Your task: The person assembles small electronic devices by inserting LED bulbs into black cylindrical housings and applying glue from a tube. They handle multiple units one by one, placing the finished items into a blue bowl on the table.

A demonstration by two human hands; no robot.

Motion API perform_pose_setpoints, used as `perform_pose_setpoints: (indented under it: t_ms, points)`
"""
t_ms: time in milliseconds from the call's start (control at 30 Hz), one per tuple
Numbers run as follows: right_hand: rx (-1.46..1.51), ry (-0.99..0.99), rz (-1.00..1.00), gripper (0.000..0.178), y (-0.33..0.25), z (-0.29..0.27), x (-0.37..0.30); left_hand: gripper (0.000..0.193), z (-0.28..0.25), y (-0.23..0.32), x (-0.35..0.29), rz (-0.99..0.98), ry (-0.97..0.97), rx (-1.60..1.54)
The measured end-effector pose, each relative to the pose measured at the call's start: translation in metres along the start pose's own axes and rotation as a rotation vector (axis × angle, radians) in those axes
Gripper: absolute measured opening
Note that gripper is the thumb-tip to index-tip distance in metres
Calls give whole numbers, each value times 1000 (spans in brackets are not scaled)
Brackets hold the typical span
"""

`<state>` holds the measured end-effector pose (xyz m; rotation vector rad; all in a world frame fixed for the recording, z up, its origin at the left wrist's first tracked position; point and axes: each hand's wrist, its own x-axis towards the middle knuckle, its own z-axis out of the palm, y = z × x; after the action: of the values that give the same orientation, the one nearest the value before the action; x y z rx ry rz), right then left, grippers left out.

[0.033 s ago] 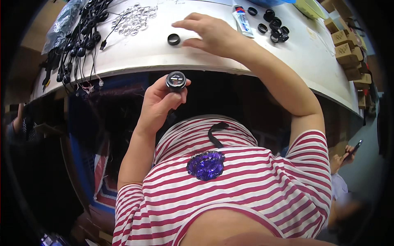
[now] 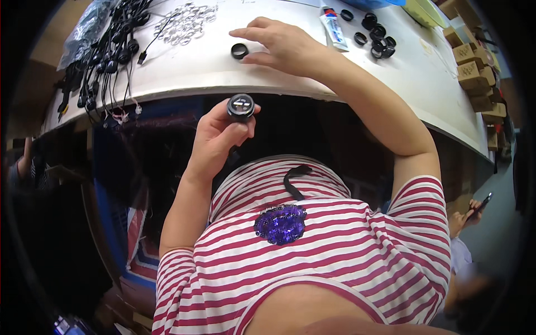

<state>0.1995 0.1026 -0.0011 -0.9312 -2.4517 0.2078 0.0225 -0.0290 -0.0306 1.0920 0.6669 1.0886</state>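
My left hand point(image 2: 219, 134) is closed around a short black cylinder with a glassy round front point(image 2: 241, 106), held up just before the table's near edge. Light glints on the glass, and the fingers hide its lower part. Over the table, my right hand point(image 2: 285, 47) is open, index finger and thumb spread on either side of a black ring point(image 2: 239, 51). The thumb tip is close to the ring's right edge; whether it touches I cannot tell. Several more black rings point(image 2: 377, 31) lie in a group to the right, beside a white, blue and red tube point(image 2: 334, 30).
The white table point(image 2: 184, 70) carries many clear discs point(image 2: 187, 23) at the back left. Black cables with round heads point(image 2: 114, 53) hang over its left edge near a clear plastic bag point(image 2: 85, 33). A green bowl point(image 2: 422, 12) and small cardboard boxes point(image 2: 472, 72) stand at the right.
My right hand has moved slightly left, bringing thumb and index finger closer around the black ring. My left hand keeps its hold on the cylinder.
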Motion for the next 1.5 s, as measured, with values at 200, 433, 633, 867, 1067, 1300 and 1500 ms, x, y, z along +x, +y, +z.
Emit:
perform_pose_setpoints:
  t_ms: [200,433,633,867,1067,1300,1500]
  points:
    - [395,-113,93,32,-12,-13,10,33,-13,-5,2,30,126,129]
    - [487,-111,-88,31,-48,-38,-32,21,-11,-8,9,12,64,137]
    - [350,-75,-120,32,-46,-42,-44,21,-1,-8,13,-19,25,252]
    - [359,-203,-10,34,-45,-54,-57,22,10,-7,16,-42,-51,285]
    - [201,-242,182,35,-59,-57,-69,23,21,-8,12,40,-3,463]
    - [356,-179,-103,35,-53,-56,-71,27,17,-12,13,6,-100,361]
    - [515,-226,119,41,-55,-58,-75,26,17,-10,14,24,-83,394]
